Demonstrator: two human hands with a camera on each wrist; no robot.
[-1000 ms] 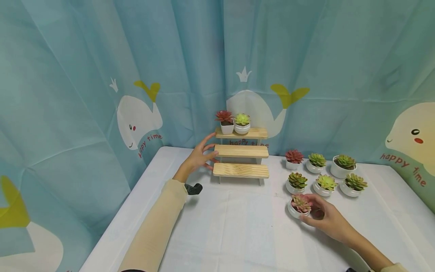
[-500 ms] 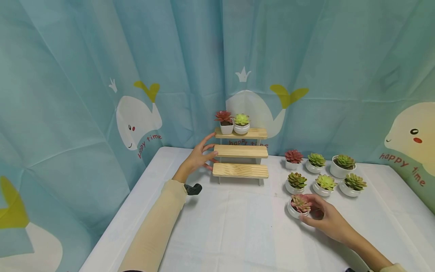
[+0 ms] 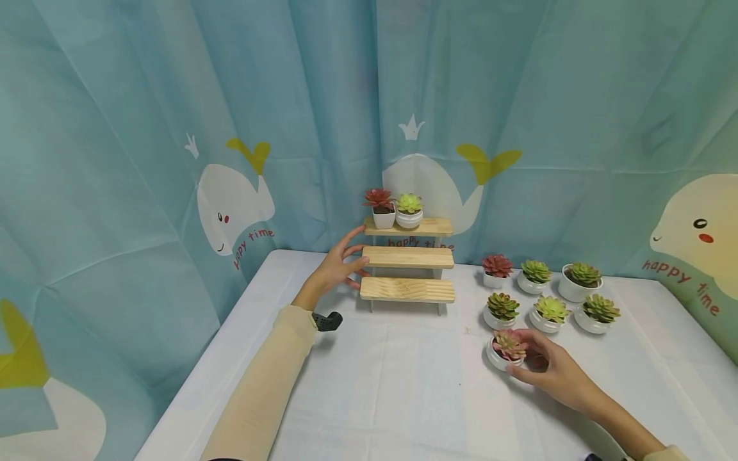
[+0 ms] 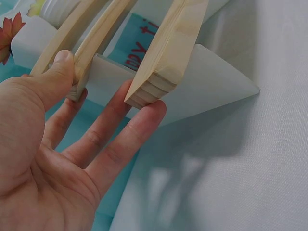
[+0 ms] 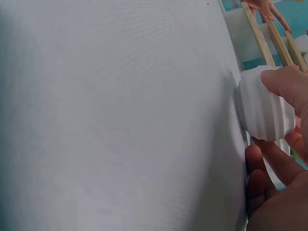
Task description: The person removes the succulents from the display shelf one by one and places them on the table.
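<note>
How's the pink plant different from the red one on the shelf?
The pink plant sits in a round pot, the red plant in a squarish pot. The right hand grips the pink plant's pot; neither hand touches the red plant on the top shelf. Both pots are white.

Held pot (image 5: 255, 110) — partly behind right fingers (image 3: 533, 337), right sleeve (image 3: 669, 454) — cropped

I'm in what looks like a curtained booth: whale-print curtain (image 3: 323, 96), nine to three o'clock; white-covered table (image 3: 403, 390), six.
</note>
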